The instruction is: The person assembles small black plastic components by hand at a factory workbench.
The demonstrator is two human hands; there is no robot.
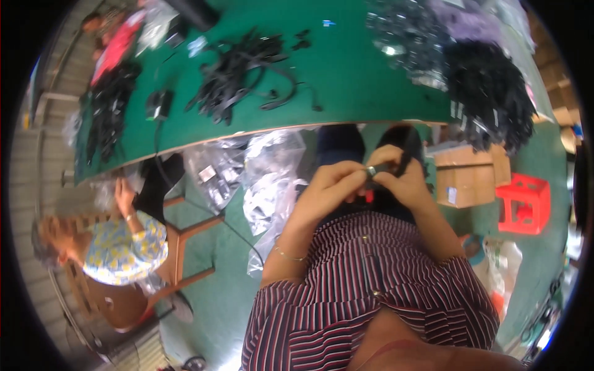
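Striped shirt (371,260) fabric is seen closest, with both hands brought together beyond it above the lap. Between them, just short of the table edge, a small dark strip (387,168) with a silvery end (371,170) is held. Thumb and fingers of the left hand (338,179) are pinched at that end; those of the right hand (405,182) are curled around the darker length. A red piece (369,196) shows beneath the fingertips; whether it is joined to the strip cannot be told. For clean work, the silvery end is best steadied close to its tip and pressure applied in line, so that the strip is not twisted. Farther off, dark cables (238,74) are heaped on the green table (365,80), where loose ends could easily be snagged.
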